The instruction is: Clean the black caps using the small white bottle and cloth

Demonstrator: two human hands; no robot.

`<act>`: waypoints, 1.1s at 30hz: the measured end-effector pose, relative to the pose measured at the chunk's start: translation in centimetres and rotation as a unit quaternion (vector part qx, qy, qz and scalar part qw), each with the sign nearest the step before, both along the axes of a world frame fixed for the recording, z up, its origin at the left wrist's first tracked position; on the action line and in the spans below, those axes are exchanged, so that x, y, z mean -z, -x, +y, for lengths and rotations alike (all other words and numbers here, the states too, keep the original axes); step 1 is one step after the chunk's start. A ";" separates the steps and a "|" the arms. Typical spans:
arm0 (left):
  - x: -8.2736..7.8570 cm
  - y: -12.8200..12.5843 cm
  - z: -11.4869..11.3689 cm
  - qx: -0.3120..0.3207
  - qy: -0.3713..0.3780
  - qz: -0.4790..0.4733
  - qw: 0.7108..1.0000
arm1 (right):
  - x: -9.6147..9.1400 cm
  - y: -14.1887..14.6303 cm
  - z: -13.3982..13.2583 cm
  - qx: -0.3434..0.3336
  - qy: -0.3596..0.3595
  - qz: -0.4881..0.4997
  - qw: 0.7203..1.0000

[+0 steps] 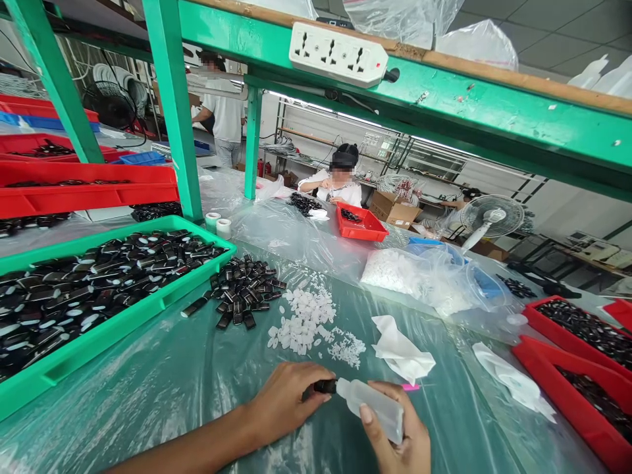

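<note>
Between its thumb and fingers, my left hand [281,403] pinches a small black plastic casing [326,386]. My right hand [402,431] is wrapped round a translucent squeeze bottle [378,408], tilted so its nozzle meets or nearly meets the casing; I cannot tell whether they touch. Beyond my hands lie a heap of small white oval pieces [301,320] and a smaller heap of finer white bits [347,347]. To their left is a loose pile of black casings [244,289]. A crumpled white tissue [402,349] lies past my right hand, with a pink object [411,387] beside it.
A green tray [148,306] full of black pieces stands at the left. Red trays [548,368] hold dark parts at the right. A bag of white pieces [395,271] lies farther back. Overhead runs a green shelf frame [237,33] with a power strip [336,56]. A person [336,184] sits across the table.
</note>
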State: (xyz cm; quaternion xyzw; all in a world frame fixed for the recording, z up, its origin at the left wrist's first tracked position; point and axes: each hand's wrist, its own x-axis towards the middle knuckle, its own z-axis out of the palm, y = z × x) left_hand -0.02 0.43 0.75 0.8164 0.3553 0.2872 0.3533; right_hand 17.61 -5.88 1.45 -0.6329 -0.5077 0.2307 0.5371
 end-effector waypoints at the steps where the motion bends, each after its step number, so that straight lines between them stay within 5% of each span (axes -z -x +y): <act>1: 0.0 0.0 0.0 -0.001 -0.003 0.001 1.000 | 0.0 0.0 0.0 -0.002 -0.003 -0.006 1.000; 12: 0.0 0.0 0.0 -0.003 -0.027 0.018 0.999 | 0.4 -0.3 -0.1 -0.009 -0.008 -0.022 1.000; 22: 0.1 -0.5 0.1 -0.031 0.145 -0.111 0.983 | 0.6 -0.7 0.5 -0.037 0.032 0.176 0.983; 33: 0.4 -0.5 0.1 -0.019 0.126 -0.123 0.984 | 0.5 -0.5 0.4 -0.045 0.034 0.184 0.981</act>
